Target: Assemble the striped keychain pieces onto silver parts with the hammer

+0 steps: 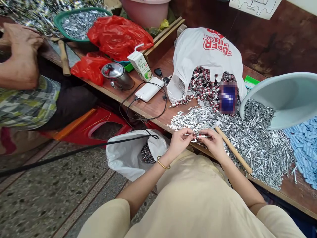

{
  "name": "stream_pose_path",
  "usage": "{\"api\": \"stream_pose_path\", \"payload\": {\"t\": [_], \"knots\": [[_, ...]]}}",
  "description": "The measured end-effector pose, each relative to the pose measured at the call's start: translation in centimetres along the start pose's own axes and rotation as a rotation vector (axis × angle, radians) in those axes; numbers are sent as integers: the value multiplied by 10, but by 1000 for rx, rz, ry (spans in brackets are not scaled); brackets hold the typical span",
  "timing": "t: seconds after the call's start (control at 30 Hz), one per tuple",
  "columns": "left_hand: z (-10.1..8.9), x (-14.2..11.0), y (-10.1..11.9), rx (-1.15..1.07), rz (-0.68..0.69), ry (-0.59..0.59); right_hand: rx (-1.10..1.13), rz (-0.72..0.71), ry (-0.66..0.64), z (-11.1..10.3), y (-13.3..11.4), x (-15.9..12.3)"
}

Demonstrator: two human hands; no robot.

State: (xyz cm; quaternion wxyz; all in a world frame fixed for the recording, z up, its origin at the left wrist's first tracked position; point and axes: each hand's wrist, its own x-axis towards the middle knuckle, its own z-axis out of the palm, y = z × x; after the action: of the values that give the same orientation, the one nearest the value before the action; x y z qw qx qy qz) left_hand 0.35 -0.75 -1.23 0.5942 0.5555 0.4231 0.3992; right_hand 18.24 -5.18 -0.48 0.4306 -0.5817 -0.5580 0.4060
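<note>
At the table's front edge, my left hand [181, 140] and my right hand [212, 142] meet. Between their fingertips is a small metal keychain-like piece [195, 138], with a silvery ring at its lower side; the fingers cover much of it. Both hands pinch it, one from each end. A wooden-handled tool [234, 150] with a flat pale end lies just right of my right hand. Beyond the hands spreads a heap of small flat metal pieces [189, 119]. Similar red-and-silver keychain-like pieces [200, 84] spill from a white plastic bag [184, 59].
A tipped grey bucket [294, 96] stands by piled metal pins [262, 145] and light-blue pieces [304, 145]. Leftward lie a white power bank [150, 90] with cable, a drink carton [140, 64] and a metal mug [119, 77]. A lined bin [123, 155] is below; another person's arm [22, 62] is at left.
</note>
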Motion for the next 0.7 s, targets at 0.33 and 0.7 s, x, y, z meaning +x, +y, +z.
{"api": "stream_pose_path", "payload": {"t": [0.33, 0.7], "knots": [[-4, -10, 20, 151, 181, -98, 16, -81, 41, -12, -19, -18], [14, -29, 10, -56, 173, -7, -7, -122, 90, -12, -24, -34]]}}
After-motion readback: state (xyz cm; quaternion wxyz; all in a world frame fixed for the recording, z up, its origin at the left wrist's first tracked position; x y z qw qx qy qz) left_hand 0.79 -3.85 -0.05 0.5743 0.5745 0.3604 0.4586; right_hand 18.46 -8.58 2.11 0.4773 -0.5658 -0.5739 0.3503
